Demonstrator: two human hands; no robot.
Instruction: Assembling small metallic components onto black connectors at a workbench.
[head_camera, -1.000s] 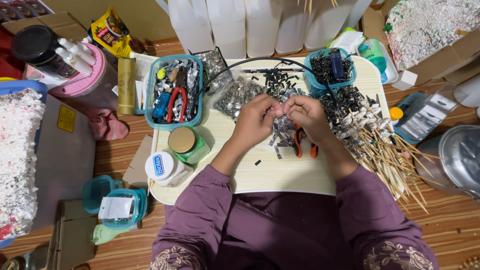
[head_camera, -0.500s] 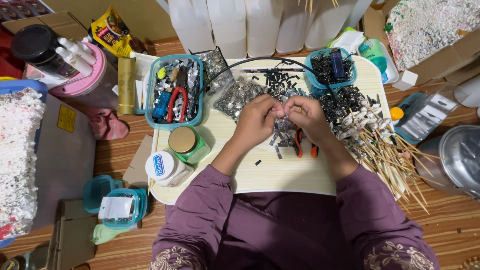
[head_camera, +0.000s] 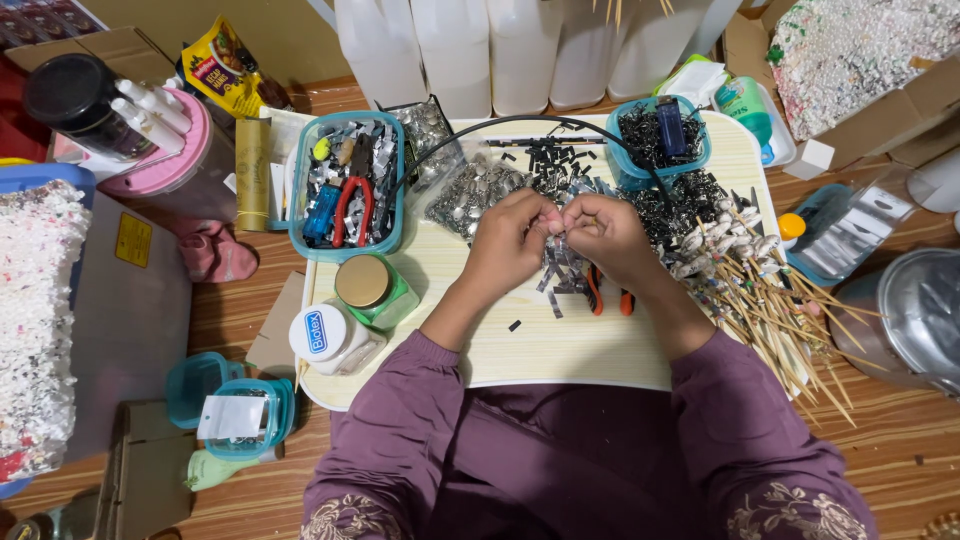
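Note:
My left hand (head_camera: 510, 240) and my right hand (head_camera: 605, 235) meet fingertip to fingertip over the middle of a pale lap table (head_camera: 560, 345). Together they pinch a small silvery foil piece (head_camera: 553, 226); its shape is too small to tell. Loose silver and black strips (head_camera: 560, 275) lie under the hands. Orange-handled pliers (head_camera: 607, 295) lie just below my right wrist. A heap of wooden skewers with foil tips (head_camera: 770, 290) spreads to the right of my right hand.
A teal basket (head_camera: 345, 185) holds tools and foil bits at the table's left. A green jar (head_camera: 370, 290) and a white jar (head_camera: 325, 335) stand near the left front edge. White jugs (head_camera: 480, 50) line the back. A metal pot (head_camera: 915, 320) sits far right.

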